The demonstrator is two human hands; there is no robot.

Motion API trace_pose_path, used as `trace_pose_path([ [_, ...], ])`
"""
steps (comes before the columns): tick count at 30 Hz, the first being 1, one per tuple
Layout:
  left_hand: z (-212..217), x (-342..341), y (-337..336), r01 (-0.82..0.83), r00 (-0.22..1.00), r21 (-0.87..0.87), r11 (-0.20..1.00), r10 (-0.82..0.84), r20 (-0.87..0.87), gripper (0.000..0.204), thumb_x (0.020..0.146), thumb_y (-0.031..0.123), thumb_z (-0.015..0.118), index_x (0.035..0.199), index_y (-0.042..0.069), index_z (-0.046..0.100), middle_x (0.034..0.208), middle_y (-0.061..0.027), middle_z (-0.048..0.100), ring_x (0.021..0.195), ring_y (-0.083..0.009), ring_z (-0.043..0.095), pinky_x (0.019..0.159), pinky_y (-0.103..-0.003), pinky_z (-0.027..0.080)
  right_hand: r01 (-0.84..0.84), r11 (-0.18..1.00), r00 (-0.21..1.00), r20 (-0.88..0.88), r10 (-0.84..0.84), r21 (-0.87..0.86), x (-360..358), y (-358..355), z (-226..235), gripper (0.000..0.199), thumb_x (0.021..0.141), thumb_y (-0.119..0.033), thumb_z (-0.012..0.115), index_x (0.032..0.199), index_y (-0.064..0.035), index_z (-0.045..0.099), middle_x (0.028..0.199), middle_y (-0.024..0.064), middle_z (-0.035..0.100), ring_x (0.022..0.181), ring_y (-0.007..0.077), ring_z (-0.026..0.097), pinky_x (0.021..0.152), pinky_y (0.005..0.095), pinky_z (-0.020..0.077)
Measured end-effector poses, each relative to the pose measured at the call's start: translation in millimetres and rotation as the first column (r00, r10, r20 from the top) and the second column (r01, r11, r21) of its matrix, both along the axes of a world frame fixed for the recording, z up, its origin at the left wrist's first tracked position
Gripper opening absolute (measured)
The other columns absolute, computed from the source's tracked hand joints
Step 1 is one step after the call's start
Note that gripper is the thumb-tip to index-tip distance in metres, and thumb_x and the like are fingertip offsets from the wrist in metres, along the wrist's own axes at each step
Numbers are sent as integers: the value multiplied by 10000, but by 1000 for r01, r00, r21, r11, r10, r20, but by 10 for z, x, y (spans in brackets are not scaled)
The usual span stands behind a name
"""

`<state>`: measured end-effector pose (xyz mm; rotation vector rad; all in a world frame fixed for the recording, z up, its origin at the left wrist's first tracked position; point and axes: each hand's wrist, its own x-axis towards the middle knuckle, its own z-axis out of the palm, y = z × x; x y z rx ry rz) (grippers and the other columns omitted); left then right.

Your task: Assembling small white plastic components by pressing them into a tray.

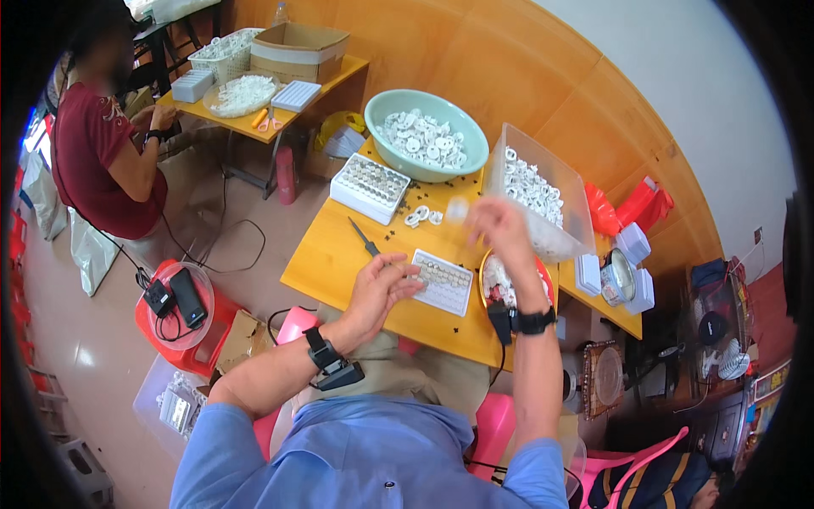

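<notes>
My left hand (377, 293) is over the near part of the yellow table (326, 263), fingers stretched out and apart. A dark, slim pointed tool (365, 237) reaches up-left from beside it; I cannot tell whether it lies on the table. To the hand's right is a white tray (443, 284) with rows of small round silvery pieces. My right hand (500, 227) is raised and blurred, its fingertips on a small white plastic piece (456, 209). A few white ring-shaped parts (422, 216) lie left of it. Beneath the right wrist is a red-rimmed bowl (496, 284) of parts.
A pale green basin (475, 140) of white discs and a clear bin (577, 199) of white parts stand at the back. Beside the basin is a filled white tray stack (367, 191). At left, a person (106, 161) sits by another table (242, 123). A red stool (157, 318) holds dark devices.
</notes>
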<state>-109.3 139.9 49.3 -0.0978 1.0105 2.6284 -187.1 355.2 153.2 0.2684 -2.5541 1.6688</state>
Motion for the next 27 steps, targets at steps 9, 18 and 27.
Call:
trace_pose_path([
  [9,-31,-78,-63,-155,988,-15,988,155,-7,212,982,90,521,1180,23,485,1028,-150,652,822,-218,682,753,-281,549,-49,888,999,17,46,457,-166,-278,-353,182,829,-84,622,966,2,707,799,133,707,733,256,688,686,360,520],
  [18,-42,-43,-51,-101,995,-35,994,102,4,217,973,95,536,1176,29,494,1024,-140,660,801,-194,684,738,-277,541,182,738,932,-354,81,649,-604,-277,-713,194,823,-70,565,934,-55,723,865,198,693,864,384,662,786,462,519],
  [27,8,-1,-46,-71,997,-80,994,70,-17,248,976,117,555,1199,18,508,1066,-124,650,833,-174,671,741,-250,523,29,857,999,-49,-5,514,-430,-225,-647,114,815,-79,623,882,-30,700,756,102,682,729,239,660,659,360,502],
])
